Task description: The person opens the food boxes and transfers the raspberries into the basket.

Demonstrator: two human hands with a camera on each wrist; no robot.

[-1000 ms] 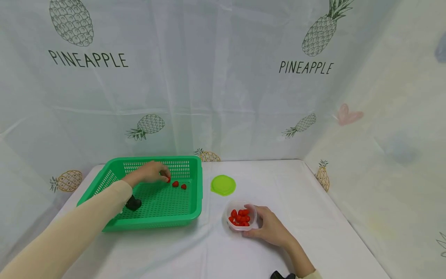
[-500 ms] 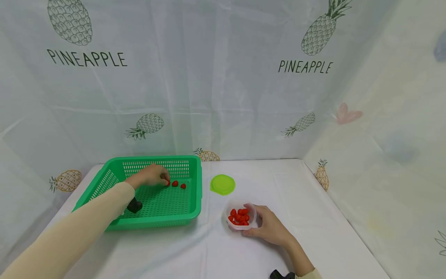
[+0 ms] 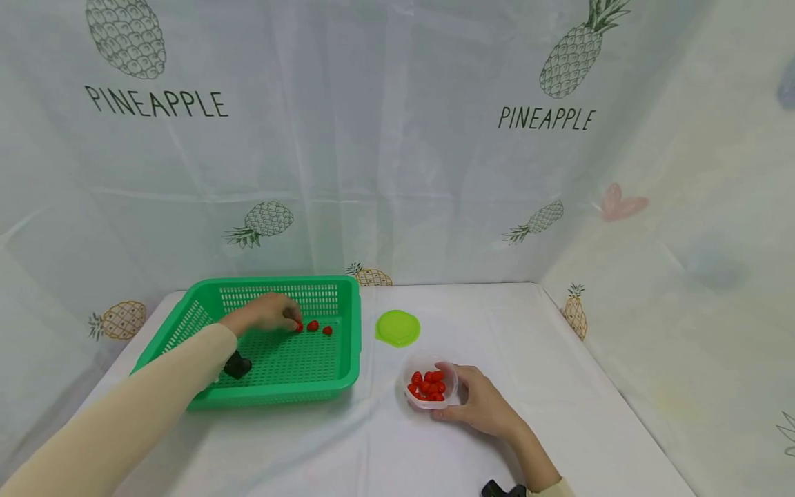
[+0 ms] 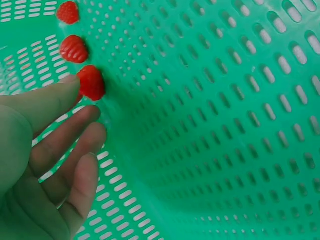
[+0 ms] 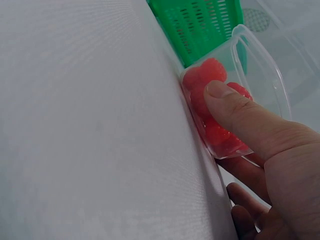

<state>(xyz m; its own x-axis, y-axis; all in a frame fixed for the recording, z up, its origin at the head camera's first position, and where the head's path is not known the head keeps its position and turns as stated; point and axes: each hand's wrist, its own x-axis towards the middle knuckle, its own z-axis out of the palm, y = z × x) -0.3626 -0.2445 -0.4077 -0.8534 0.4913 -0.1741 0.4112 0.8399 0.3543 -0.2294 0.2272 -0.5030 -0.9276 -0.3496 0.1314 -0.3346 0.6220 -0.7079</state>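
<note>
Inside the green plastic basket [image 3: 267, 398], my left hand [image 3: 273, 312] pinches a red raspberry [image 4: 92, 82] at its far side. The thumb lies against the berry in the left wrist view; the index finger is mostly hidden behind it, and the other fingers are loosely bent. Two more raspberries sit in a row beyond, a middle one [image 4: 74, 49] and a farther one [image 4: 68, 12]. On the table, my right hand [image 3: 481, 404] grips a clear plastic tub [image 3: 428, 406], thumb on one wall and fingers around the other side. Several raspberries [image 5: 212, 70] lie in it.
A light green round lid [image 3: 397, 328] lies flat on the white-covered table [image 3: 528, 345], between the basket and the back of the tub. Behind the table hangs a pale curtain [image 3: 397, 138] printed with pineapples.
My left hand has lowered slightly toward the basket floor at the nearest raspberry in the row. The right hand and the tub have stayed in place.
</note>
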